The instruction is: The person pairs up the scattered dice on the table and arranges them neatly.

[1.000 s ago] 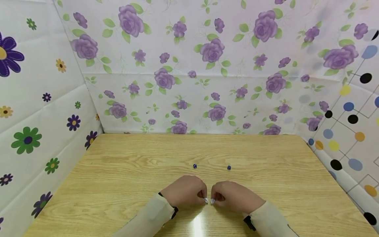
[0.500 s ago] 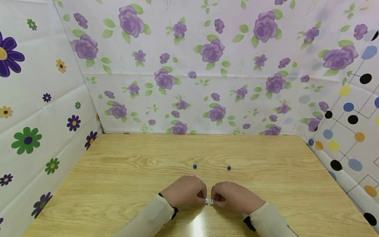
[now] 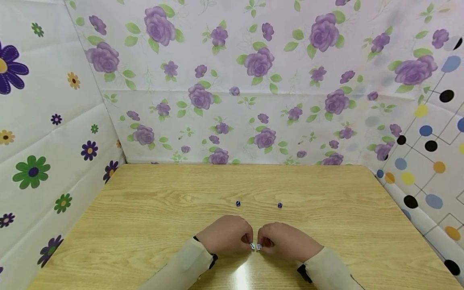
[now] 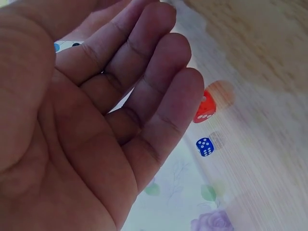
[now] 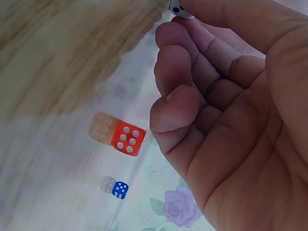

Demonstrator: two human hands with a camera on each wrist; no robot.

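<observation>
In the head view my left hand (image 3: 227,235) pinches a white die (image 3: 252,246) with dark pips between thumb and fingertips. Facing it, my right hand (image 3: 290,241) pinches a second white die (image 3: 259,247), with only a narrow gap between the two dice. The right wrist view catches a corner of the right hand's white die (image 5: 181,8) at its top edge; the left one is out of sight in the left wrist view. Past the curled fingers, a red die (image 4: 206,108) shows in the left wrist view and a red die (image 5: 129,138) in the right.
Farther back on the wooden table (image 3: 163,217) lie two dark blue dice, a left blue die (image 3: 238,204) and a right blue die (image 3: 280,205), set well apart. A rose-patterned cloth (image 3: 232,125) closes off the back, and patterned cloths hang along both sides.
The right hand has edged slightly left with its white die, narrowing the gap to the other white die. The left hand and the blue dice have stayed put.
</observation>
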